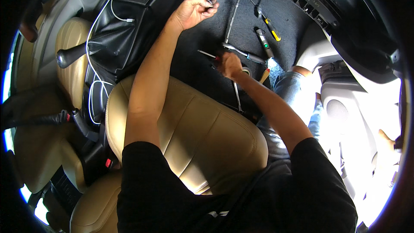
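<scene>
My left hand is raised over the dark carpet, its fingers pinching a small dark part whose kind I cannot make out. Lower and to the right, my right hand is closed around a screwdriver with a red handle. The screwdriver's shaft points left, touching nothing that I can see. Just beyond that hand a ratchet lies on the carpet, beside a long thin metal bar. A metal wrench lies nearer to me, partly behind my right forearm.
A yellow-and-black screwdriver and a dark slim tool with a green spot lie farther right. The tan seat is under my arms. At left, a white cable runs past the gear lever. Another person's hand shows far right.
</scene>
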`<control>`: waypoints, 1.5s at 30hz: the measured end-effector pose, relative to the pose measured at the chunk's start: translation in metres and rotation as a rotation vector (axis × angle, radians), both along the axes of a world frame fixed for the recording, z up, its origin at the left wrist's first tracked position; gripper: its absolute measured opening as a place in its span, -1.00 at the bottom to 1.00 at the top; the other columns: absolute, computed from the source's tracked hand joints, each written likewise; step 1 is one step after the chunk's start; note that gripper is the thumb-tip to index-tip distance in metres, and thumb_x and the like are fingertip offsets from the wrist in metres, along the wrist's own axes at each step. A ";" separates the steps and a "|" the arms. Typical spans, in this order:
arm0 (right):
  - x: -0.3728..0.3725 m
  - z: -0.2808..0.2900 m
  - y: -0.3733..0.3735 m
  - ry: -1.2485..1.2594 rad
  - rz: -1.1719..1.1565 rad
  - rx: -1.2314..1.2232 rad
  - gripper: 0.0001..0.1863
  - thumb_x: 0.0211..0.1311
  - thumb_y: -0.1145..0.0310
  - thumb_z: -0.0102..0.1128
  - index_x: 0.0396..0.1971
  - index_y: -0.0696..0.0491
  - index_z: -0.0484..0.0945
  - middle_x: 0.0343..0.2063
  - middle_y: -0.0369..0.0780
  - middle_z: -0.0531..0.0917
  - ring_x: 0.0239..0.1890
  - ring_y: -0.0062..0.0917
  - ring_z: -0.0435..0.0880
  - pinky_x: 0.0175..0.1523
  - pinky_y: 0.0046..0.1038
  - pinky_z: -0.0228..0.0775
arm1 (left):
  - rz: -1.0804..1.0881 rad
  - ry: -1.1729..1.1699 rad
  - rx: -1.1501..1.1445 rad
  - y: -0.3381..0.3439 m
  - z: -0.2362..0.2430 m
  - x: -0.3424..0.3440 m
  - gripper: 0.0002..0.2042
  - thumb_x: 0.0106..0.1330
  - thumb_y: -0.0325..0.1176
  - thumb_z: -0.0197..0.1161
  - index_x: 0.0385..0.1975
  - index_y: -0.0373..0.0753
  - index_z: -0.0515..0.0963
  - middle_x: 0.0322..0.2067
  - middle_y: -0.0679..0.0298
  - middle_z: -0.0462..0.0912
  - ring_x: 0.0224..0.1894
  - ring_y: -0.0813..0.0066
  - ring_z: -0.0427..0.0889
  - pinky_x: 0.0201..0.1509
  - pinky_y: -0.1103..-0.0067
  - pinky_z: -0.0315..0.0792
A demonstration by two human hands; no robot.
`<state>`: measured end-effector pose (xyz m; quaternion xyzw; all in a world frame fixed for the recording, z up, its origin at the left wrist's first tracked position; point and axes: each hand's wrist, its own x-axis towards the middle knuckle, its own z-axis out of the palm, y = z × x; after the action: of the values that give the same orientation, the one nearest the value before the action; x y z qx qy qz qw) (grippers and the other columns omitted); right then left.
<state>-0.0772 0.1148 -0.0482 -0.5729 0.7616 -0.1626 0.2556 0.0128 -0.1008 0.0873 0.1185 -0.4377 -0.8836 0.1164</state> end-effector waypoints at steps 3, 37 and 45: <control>0.014 -0.008 -0.006 0.115 0.076 0.117 -0.78 0.27 0.26 0.16 -0.29 0.06 0.69 -0.31 -0.03 0.74 -0.21 -0.18 0.76 -0.06 -0.28 0.60 | -0.026 0.060 -0.013 0.004 0.007 -0.003 -0.83 0.15 -0.49 0.12 -0.27 -0.34 0.50 -0.26 0.19 0.53 -0.34 0.52 0.40 -0.22 0.67 0.35; -0.140 0.222 0.443 0.007 -0.842 -0.138 -0.81 0.24 0.42 0.20 -0.26 0.18 0.44 -0.52 -0.04 0.53 -0.50 -0.32 0.48 -0.33 -0.32 0.35 | -0.813 -0.328 -1.557 0.086 -0.070 -0.044 -0.66 0.38 -0.12 0.05 -0.44 -0.23 0.64 -0.42 0.20 0.65 -0.26 0.28 0.66 -0.08 0.40 0.50; -0.134 0.221 0.229 -0.578 -0.656 -0.493 -0.76 0.49 0.25 0.05 -0.30 0.12 0.46 -0.56 -0.41 0.40 -0.52 -0.75 0.29 -0.42 -0.60 0.17 | -0.313 -0.137 -0.567 0.183 0.067 -0.184 -0.70 0.44 -0.21 0.00 -0.32 -0.32 0.56 -0.65 0.50 0.30 -0.59 0.77 0.22 -0.53 0.71 0.08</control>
<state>-0.2111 0.3433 0.1728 -0.2783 0.7384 -0.5616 0.2488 -0.1711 0.0822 0.1543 0.0718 -0.6861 -0.7236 -0.0220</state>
